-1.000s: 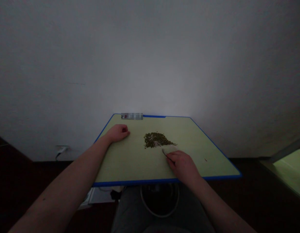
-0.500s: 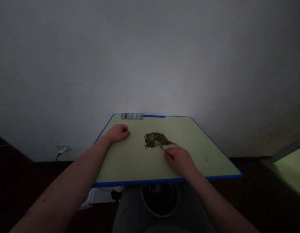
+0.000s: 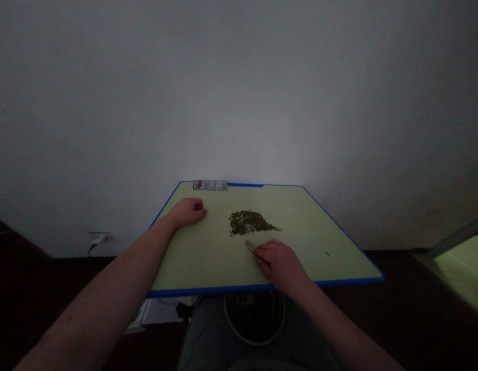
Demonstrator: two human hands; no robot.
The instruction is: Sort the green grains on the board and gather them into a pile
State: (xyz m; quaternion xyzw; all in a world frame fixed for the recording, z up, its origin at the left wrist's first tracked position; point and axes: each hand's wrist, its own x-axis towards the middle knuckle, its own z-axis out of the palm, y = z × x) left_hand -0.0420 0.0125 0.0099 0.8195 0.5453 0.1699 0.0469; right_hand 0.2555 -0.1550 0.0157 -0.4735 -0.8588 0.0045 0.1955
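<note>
A small loose heap of greenish-brown grains or seeds [image 3: 248, 222] lies spread on the pale yellow-green board [image 3: 208, 257], with a thin tail trailing to the right. Between the thumb and fingers of my right hand [image 3: 283, 263] is a small spoon [image 3: 250, 246], its pale head just in front of the heap and apart from it. My left hand [image 3: 189, 211] rests on the board to the left of the heap, its fingers curled in and nothing visible in them.
Below the board's blue front edge, a round metal bowl [image 3: 258, 342] sits at my lap. A blurred-out item [image 3: 210, 185] lies at the board's back left edge. One thin dark sliver [image 3: 327, 254] is on the right side. Behind the board rises a wall [image 3: 239, 103].
My right hand has drawn the spoon back from the heap's front edge, toward me and slightly left. My left hand stays in place.
</note>
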